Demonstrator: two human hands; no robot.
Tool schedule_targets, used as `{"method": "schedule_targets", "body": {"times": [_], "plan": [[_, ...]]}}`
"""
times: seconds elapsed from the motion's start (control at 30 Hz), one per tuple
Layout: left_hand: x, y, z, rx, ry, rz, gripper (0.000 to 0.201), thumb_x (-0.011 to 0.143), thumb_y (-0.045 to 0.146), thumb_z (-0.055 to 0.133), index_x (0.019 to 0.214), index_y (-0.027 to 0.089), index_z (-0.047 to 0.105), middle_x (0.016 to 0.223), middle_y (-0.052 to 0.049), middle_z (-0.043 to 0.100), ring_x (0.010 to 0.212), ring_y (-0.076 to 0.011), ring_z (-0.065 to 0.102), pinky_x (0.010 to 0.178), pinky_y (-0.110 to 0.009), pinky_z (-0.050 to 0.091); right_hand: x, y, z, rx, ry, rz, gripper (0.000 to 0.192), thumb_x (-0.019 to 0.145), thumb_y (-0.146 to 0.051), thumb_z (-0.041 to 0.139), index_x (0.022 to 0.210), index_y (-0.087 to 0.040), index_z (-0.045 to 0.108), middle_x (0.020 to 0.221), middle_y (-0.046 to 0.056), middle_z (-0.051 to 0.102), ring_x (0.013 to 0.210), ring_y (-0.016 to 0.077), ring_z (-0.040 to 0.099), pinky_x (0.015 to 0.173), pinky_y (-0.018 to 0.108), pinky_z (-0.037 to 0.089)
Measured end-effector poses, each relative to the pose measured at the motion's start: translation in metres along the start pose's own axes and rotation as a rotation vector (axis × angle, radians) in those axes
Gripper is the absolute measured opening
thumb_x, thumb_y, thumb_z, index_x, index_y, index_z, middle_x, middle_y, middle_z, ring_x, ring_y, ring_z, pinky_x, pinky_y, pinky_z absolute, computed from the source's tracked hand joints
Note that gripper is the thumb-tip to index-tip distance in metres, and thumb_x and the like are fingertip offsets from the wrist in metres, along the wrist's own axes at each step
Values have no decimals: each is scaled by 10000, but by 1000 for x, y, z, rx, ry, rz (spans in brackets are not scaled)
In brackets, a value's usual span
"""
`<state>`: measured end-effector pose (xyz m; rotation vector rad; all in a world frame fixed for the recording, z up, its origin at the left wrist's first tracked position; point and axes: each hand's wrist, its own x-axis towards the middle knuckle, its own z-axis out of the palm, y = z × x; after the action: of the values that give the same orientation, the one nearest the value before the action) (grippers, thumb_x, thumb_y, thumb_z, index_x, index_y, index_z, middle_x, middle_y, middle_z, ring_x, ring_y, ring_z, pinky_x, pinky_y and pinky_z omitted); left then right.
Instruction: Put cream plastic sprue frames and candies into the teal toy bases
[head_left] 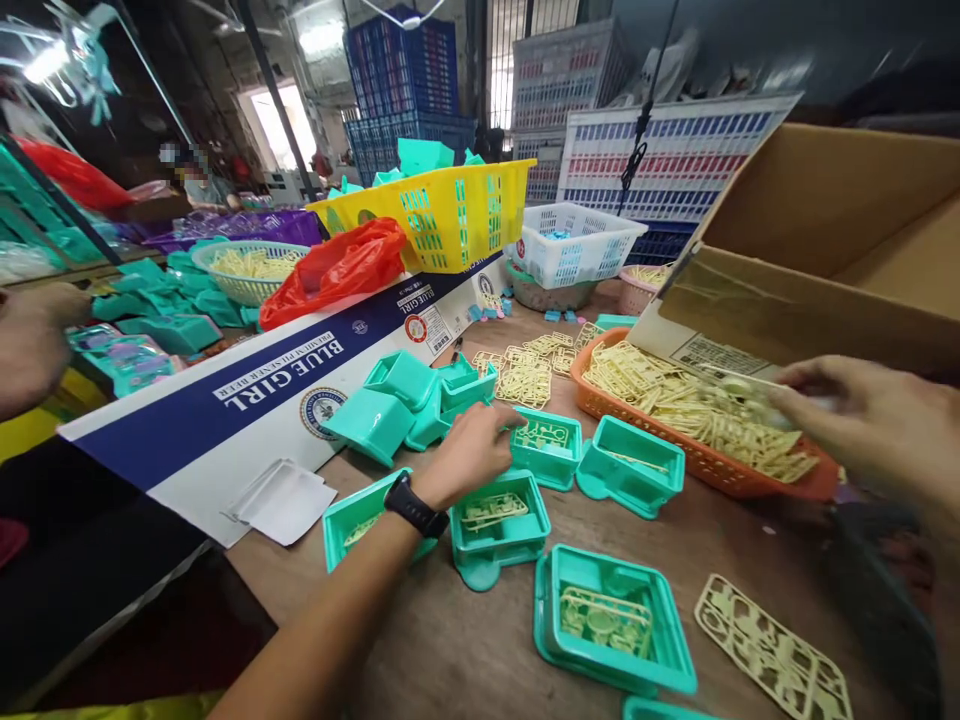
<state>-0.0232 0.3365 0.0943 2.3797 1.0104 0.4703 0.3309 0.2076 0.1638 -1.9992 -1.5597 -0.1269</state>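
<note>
Green tray (551,474) w/ cream frame (541,434) inside sat at L hand's (476,450) fingertips; light touch on rim prob. suited best, to avoid tipping it. L fingers were bent, nearly tog., seemingly at rim; couldn't tell if holding anything. R hand (862,410), blurred, was over orange basket (664,437) of loose cream pcs (645,378), grip narrow, contents unclear

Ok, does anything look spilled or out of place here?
Perhaps: one pale frame lies alone on the table, front right, while others sit in green boxes or piled; small blue and pink pieces look spilled near the printed cardboard.
</note>
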Motion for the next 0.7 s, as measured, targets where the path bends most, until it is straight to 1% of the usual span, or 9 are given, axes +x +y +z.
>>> {"method": "schedule_targets", "body": {"times": [0.03,0.1,0.17,0.27,0.33,0.43,0.53,0.63,0.7], "plan": [[2,0,-2,-8,41,-12,345,920,119,510,1209,182,689,1243,-69,721,1186,-252,624,1044,-415,473,0,-20,9,-5,-2,56,361,715,-687,611,755,-330,645,604,51,591,542,223,500,553,382,358],[7,2,-3,10,101,-22,340,926,133,544,1244,148,663,1267,-92,704,1209,-257,609,1073,-418,460,0,-60,38,180,-124,104,420,683,-683,583,741,-273,651,687,63,668,646,249,592,592,388,420],[12,6,-1,40,128,16,389,923,137,576,1310,124,609,1308,-116,666,1244,-258,578,1101,-414,441,1,-90,72,329,-275,48,387,713,-597,598,793,-224,661,736,57,688,693,228,616,635,370,447],[20,12,3,103,115,97,516,908,106,588,1417,138,512,1293,-122,635,1242,-253,553,1111,-407,422,0,-105,111,342,-311,-31,278,782,-462,602,794,-189,652,663,14,629,637,165,554,613,311,402],[26,16,3,159,118,118,513,905,102,576,1412,156,516,1240,-119,632,1192,-260,562,1059,-403,445,-4,-104,122,308,-321,-75,173,817,-348,614,798,-181,655,656,-4,610,629,143,526,615,288,381],[34,19,2,230,111,153,300,916,145,557,1198,167,659,1163,-112,637,1098,-264,578,930,-381,470,-11,-107,125,243,-302,-184,48,821,-190,632,790,-172,663,742,12,648,695,142,545,661,278,393],[39,18,4,292,-50,172,230,904,105,498,824,163,706,908,-89,676,930,-249,612,815,-363,449,-12,-111,117,137,-367,-247,47,813,-163,672,822,-178,716,767,26,686,751,165,586,717,291,422],[40,17,8,338,-141,181,275,852,40,477,674,158,651,877,-105,656,920,-253,614,801,-362,438,-1,-99,96,62,-428,-178,146,853,-207,634,914,-204,767,824,37,743,768,178,635,731,294,458],[40,16,9,339,-131,181,242,856,53,493,698,152,648,975,-124,638,985,-262,605,828,-363,443,8,-77,75,-83,-347,-74,218,864,-179,569,921,-199,778,912,63,768,827,196,666,748,295,477]]}}
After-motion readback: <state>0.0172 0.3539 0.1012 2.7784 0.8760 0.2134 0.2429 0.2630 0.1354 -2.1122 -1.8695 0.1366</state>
